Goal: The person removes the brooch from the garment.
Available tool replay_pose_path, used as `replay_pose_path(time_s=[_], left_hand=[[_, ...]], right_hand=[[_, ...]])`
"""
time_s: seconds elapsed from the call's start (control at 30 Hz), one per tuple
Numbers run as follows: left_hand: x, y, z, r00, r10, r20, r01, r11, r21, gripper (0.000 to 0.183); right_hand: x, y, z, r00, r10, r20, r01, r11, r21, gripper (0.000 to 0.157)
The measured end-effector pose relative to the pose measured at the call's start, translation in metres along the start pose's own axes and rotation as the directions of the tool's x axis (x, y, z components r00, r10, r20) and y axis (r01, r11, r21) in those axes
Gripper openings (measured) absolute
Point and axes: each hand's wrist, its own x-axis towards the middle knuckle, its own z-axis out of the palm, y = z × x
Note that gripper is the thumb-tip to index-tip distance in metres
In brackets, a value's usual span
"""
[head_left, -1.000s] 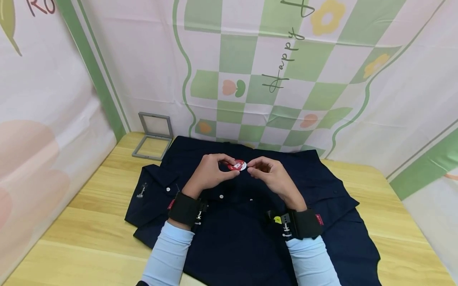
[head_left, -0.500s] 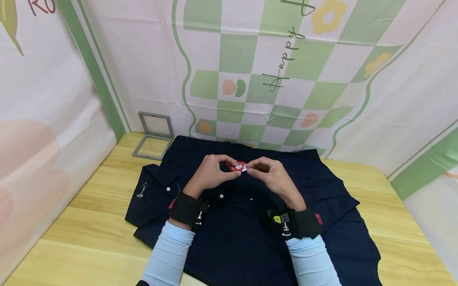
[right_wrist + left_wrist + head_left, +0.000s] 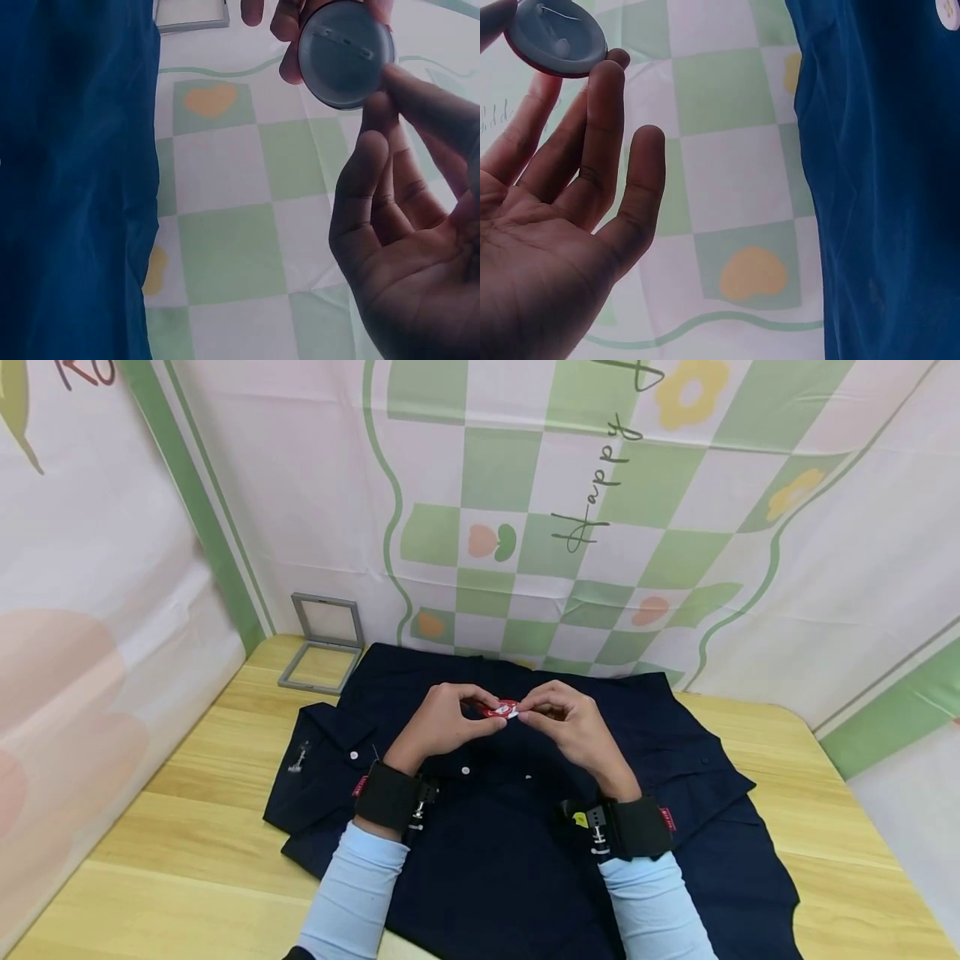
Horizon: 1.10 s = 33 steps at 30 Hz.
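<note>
The round badge [image 3: 501,710] is held up over the dark shirt [image 3: 495,860], the left hand [image 3: 441,720] pinching one side between thumb and fingers, the right hand [image 3: 568,720] gripping the opposite rim with thumb and fingertip. It should be light and stiff, its printed face probably smooth enough to slip, so the rim seems the surest hold; the thin pin [image 3: 343,43] on its back looks bendable and likely sharp, best kept clear of fingertips

Bright, evenly lit head view; dimmer, bluish, softer wrist views.
</note>
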Motion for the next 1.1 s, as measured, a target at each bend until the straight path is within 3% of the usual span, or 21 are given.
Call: replay_pose_path(time_s=[0.53,0.77,0.93,1.1], left_hand=[[-0.003,-0.002,0.001,1.000,-0.012,0.024,0.013,0.999,-0.042,0.024],[-0.004,0.002,0.002,1.000,-0.012,0.028,0.014,0.997,-0.072,0.023],[-0.002,0.006,0.003,0.998,-0.005,0.057,0.011,0.994,-0.105,0.023],[-0.004,0.009,-0.007,0.999,0.007,0.039,-0.005,0.999,-0.052,0.029]], right_hand=[[-0.003,0.005,0.004,0.984,-0.175,-0.001,0.175,0.984,0.005,0.013],[-0.004,0.008,0.003,0.967,-0.253,-0.035,0.253,0.967,-0.008,0.016],[-0.004,0.008,0.001,0.958,-0.271,-0.092,0.271,0.963,-0.007,0.017],[-0.001,0.002,0.000,0.960,-0.253,-0.116,0.254,0.967,-0.005,0.013]])
